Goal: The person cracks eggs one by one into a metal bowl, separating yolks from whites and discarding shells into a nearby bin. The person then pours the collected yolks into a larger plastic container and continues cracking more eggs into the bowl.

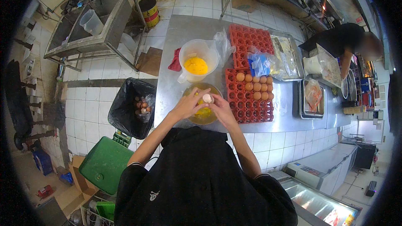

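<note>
A cracked eggshell (208, 98), pale side showing, is held over a round metal bowl (219, 89). My right hand (220, 106) grips the shell at its right side. Fingertips and thumb of my left hand (188, 103) close on its left edge. Yellow yolk (203, 113) lies in the bowl, partly hidden under my hands. Just beyond stands a translucent plastic pitcher (213, 50) with yolks (196, 66) inside. Right of the bowl, a red egg tray (237, 108) carries several brown eggs (257, 87) among bare cups.
A second red tray (248, 36), plastic bags (262, 64) and metal trays (295, 48) share the steel table (185, 26). A black-lined bin (121, 113) with eggshells (143, 105) stands left, beside a green lid (105, 164). Another person (339, 39) works at the far right.
</note>
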{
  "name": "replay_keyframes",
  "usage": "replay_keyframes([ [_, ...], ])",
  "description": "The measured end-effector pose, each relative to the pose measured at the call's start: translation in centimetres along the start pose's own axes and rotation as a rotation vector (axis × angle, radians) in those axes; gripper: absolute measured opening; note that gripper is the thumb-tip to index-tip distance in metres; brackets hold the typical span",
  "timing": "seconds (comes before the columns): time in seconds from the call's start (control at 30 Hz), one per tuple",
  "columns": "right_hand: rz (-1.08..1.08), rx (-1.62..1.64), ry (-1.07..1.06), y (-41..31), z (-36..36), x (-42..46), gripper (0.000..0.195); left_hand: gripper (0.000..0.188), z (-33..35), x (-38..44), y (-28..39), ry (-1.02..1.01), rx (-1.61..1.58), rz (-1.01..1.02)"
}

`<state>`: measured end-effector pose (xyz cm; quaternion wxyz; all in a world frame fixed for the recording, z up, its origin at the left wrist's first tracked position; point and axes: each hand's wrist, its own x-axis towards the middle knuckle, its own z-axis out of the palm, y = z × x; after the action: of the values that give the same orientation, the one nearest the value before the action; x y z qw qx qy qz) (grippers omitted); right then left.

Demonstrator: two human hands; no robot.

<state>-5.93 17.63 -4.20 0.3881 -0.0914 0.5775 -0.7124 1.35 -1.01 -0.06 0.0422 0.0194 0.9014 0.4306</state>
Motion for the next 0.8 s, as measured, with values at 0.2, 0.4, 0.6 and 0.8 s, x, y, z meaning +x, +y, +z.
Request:
replay_keyframes([
  [0.2,0.079,0.318,-0.041,-1.5,0.3,-0.8,0.042,0.073,0.1,0.4,0.5,-0.106,0.048,-0.066],
  [0.4,-0.009,0.386,-0.037,0.4,-0.9,-0.4,0.041,0.078,2.0,-0.7,-1.3,0.081,-0.057,-0.036],
  [0.6,-0.238,-0.397,0.139,-4.6,7.9,0.6,0.043,0.06,5.9,-1.2,-4.7,0.002,-0.957,-0.484],
  [0.8,-0.41,-0.974,-0.378,-4.5,14.5,0.3,0.055,0.043,8.5,-2.1,-6.1,-0.013,-1.387,-0.309],
])
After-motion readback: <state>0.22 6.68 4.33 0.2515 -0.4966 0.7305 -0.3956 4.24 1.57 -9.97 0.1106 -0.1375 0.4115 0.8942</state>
